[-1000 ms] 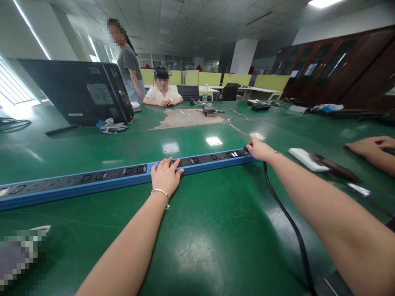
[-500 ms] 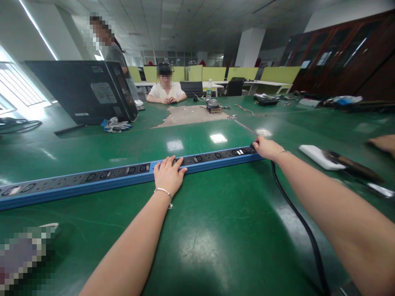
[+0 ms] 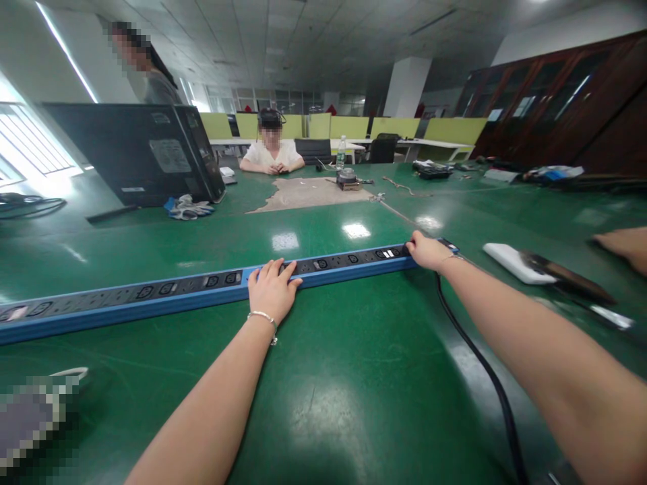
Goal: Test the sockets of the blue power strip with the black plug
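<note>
A long blue power strip [image 3: 192, 303] with a row of black sockets lies across the green table. My left hand [image 3: 273, 289] rests on the middle of it, fingers spread over its top. At the strip's right part, my right hand [image 3: 429, 252] is closed on a black plug [image 3: 406, 249], mostly hidden by the fingers. A thick black cable [image 3: 475, 357] runs from below that hand toward the table's near edge. Whether the plug is fully seated in a socket cannot be seen.
A black computer case [image 3: 136, 158] stands at the left behind gloves [image 3: 187, 207]. To the right lie a white and dark object [image 3: 520, 263] and another person's hand [image 3: 624, 246]. One person [image 3: 271, 155] sits opposite; another stands behind the case. A pixelated device [image 3: 30, 417] lies near left.
My right hand has shifted slightly left, and the strip's right end now shows beyond it. The left hand stays on the strip. The standing person has moved left.
</note>
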Tool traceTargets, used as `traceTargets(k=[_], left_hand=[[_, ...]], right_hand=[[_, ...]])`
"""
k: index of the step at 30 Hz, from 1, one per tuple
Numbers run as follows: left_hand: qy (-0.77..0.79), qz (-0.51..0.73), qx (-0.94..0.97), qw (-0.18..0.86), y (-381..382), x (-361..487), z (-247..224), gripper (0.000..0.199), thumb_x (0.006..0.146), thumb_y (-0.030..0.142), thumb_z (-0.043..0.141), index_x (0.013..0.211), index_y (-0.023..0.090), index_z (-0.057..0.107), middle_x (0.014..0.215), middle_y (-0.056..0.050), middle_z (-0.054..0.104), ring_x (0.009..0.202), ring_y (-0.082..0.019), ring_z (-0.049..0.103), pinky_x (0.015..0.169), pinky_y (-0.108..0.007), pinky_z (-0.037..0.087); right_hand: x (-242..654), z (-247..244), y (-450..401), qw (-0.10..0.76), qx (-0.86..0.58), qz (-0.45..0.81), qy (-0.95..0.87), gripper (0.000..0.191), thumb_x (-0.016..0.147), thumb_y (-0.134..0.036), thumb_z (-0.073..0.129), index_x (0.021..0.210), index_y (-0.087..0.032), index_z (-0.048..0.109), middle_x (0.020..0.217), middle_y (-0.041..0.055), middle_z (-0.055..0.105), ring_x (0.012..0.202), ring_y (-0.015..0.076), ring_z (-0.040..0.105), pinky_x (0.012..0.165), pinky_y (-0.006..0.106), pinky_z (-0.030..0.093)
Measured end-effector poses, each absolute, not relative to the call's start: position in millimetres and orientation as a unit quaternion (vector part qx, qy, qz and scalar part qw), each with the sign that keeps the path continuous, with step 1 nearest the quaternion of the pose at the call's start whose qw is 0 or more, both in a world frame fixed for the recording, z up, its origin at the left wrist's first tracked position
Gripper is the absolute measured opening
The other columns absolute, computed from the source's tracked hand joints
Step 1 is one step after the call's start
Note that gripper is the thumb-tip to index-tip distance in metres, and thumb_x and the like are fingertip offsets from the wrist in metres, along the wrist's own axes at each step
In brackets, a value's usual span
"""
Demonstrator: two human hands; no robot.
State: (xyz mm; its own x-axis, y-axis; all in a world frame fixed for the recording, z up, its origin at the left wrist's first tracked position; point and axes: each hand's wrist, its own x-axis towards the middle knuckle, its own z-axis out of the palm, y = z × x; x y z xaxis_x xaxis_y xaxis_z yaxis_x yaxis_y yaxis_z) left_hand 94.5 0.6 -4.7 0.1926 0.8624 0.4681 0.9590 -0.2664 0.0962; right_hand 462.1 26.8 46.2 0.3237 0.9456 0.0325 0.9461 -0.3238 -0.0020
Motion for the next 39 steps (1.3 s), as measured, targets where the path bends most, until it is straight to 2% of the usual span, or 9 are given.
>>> traceTargets(k=[6,10,24,39], left_hand=[[-0.596,-0.217,-0.766,0.106,0,95,-4,0.04,0.087,0.044,0.043,0.123,0.032,0.055,0.133,-0.003,0.052,0.124,-0.023,0.043,0.101,-0.043,0.028],[-0.597,-0.219,-0.764,0.112,0,95,-4,0.04,0.087,0.043,0.043,0.123,0.032,0.055,0.133,-0.004,0.052,0.124,-0.023,0.043,0.102,-0.044,0.027],[-0.599,-0.21,-0.765,0.109,0,95,-2,0.04,0.087,0.044,0.043,0.123,0.031,0.055,0.134,-0.004,0.052,0.124,-0.024,0.043,0.102,-0.044,0.028],[-0.601,-0.21,-0.763,0.115,0,96,-4,0.04,0.087,0.044,0.043,0.123,0.031,0.055,0.133,-0.003,0.053,0.124,-0.023,0.043,0.102,-0.043,0.027]], right_hand=[[492,71,32,0.077,-0.818,-0.02,-0.57,0.034,0.088,-0.036,0.035,0.103,-0.015,0.058,0.099,0.0134,0.066,0.091,0.023,0.061,0.075,0.029,0.044],[515,85,23,0.107,-0.829,-0.051,-0.547,0.033,0.087,-0.038,0.04,0.103,-0.015,0.058,0.097,0.0127,0.067,0.087,0.0222,0.061,0.072,0.027,0.043],[505,55,25,0.018,-0.826,-0.022,-0.563,0.037,0.09,-0.039,0.03,0.111,-0.015,0.049,0.099,0.0171,0.065,0.088,0.0274,0.062,0.073,0.034,0.044],[492,44,20,-0.011,-0.835,-0.042,-0.548,0.042,0.092,-0.039,0.02,0.115,-0.015,0.044,0.093,0.0185,0.065,0.086,0.0287,0.064,0.074,0.039,0.045]])
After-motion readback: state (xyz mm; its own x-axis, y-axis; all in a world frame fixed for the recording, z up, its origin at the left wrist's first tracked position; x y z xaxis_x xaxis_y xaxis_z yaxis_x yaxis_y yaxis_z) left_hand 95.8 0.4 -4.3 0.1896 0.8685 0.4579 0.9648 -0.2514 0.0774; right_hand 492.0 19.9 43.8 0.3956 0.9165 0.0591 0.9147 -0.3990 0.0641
